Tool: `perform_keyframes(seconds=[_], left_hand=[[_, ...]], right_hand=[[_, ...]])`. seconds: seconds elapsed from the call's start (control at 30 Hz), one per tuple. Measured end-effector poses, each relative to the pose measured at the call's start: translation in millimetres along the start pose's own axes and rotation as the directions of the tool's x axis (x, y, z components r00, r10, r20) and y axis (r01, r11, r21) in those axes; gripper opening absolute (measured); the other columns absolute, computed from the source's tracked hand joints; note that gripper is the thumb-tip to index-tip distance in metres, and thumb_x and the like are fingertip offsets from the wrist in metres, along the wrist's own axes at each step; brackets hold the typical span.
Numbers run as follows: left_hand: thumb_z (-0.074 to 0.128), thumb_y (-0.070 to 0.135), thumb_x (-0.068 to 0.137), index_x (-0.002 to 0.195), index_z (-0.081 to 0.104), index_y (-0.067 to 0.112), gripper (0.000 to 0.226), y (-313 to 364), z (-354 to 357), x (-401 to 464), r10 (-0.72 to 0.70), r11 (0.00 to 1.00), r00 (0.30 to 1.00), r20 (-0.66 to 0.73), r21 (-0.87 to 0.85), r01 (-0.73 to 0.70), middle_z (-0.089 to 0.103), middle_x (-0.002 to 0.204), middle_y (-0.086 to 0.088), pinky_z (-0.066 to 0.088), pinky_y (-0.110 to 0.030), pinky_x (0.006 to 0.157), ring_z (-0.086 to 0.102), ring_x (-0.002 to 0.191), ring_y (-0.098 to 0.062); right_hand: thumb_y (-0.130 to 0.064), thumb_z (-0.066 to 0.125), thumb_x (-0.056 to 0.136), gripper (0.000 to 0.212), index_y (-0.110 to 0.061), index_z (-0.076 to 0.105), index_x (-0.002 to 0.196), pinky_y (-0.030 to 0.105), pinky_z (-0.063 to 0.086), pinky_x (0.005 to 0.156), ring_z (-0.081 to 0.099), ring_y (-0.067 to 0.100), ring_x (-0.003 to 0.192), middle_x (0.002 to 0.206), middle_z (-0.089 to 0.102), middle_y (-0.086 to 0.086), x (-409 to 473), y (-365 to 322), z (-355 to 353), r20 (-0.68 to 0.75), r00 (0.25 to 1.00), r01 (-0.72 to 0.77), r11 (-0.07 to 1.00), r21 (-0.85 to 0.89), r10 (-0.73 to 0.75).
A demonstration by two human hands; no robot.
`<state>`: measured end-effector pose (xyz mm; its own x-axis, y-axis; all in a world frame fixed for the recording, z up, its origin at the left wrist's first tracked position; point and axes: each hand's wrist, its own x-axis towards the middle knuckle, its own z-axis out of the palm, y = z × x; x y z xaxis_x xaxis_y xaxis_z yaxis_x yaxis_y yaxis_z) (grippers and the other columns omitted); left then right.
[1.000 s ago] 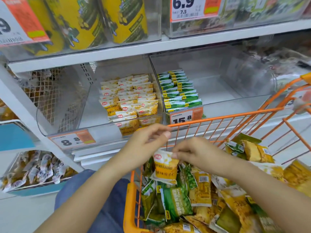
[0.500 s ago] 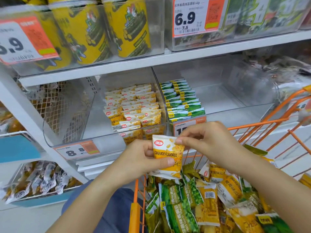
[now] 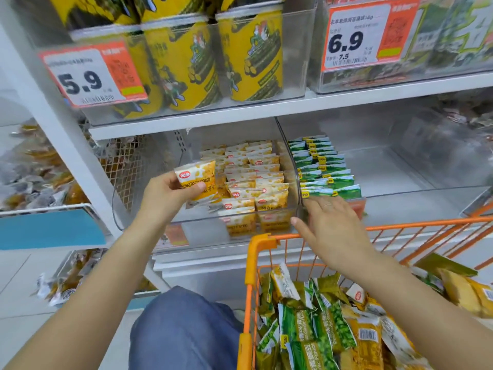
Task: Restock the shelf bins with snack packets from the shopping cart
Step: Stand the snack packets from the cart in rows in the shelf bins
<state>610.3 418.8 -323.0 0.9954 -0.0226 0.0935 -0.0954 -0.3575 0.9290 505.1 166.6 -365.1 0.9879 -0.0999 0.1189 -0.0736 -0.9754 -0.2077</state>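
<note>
My left hand (image 3: pixel 166 193) grips a yellow-and-white crab roe snack packet (image 3: pixel 198 180) over the left part of a clear shelf bin (image 3: pixel 202 222). That bin holds rows of the same yellow packets (image 3: pixel 257 180). My right hand (image 3: pixel 328 222) is spread open with straight fingers, touching the front edge where this bin meets the neighbouring clear bin (image 3: pixel 416 193), which holds a row of green packets (image 3: pixel 324 166). The orange shopping cart (image 3: pixel 256 252) at lower right is full of several yellow and green snack packets (image 3: pixel 320 327).
The shelf above carries yellow canisters (image 3: pixel 250 54) behind price tags 5.9 (image 3: pixel 88 76) and 6.9 (image 3: pixel 346 44). A wire-mesh divider (image 3: pixel 128 169) and more snack bins (image 3: pixel 34 177) lie to the left. My knee in blue jeans (image 3: pixel 184 327) is beside the cart.
My left hand lifted the yellow packet from over the cart up into the yellow-packet bin. My right hand let go of it and moved to the bin's front edge.
</note>
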Motion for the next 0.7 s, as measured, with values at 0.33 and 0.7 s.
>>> perform_keyframes(seconds=[0.33,0.7], left_hand=[[0.084,0.011,0.072,0.126,0.059,-0.001,0.061,-39,24,66,-0.356,0.845,0.933,0.044,0.441,0.302,0.067,0.106,-0.016,0.057,-0.039,0.085,0.068,0.083,-0.028],[0.079,0.007,0.077,0.132,0.044,-0.001,0.066,-37,38,63,-0.367,0.878,0.924,0.110,0.368,0.305,0.055,0.127,-0.016,0.053,-0.034,0.080,0.057,0.099,-0.025]], right_hand=[[-0.045,0.029,0.091,0.059,-0.005,0.066,0.114,0.048,0.041,0.102,0.061,0.030,0.111,0.115,0.067,0.013,-2,2,17,-0.083,0.996,0.022,0.999,-0.042,-0.026],[-0.054,0.026,0.095,0.062,-0.014,0.046,0.138,0.036,0.019,0.115,0.041,0.021,0.132,0.139,0.051,0.005,2,5,3,0.015,0.999,0.044,0.997,0.060,-0.045]])
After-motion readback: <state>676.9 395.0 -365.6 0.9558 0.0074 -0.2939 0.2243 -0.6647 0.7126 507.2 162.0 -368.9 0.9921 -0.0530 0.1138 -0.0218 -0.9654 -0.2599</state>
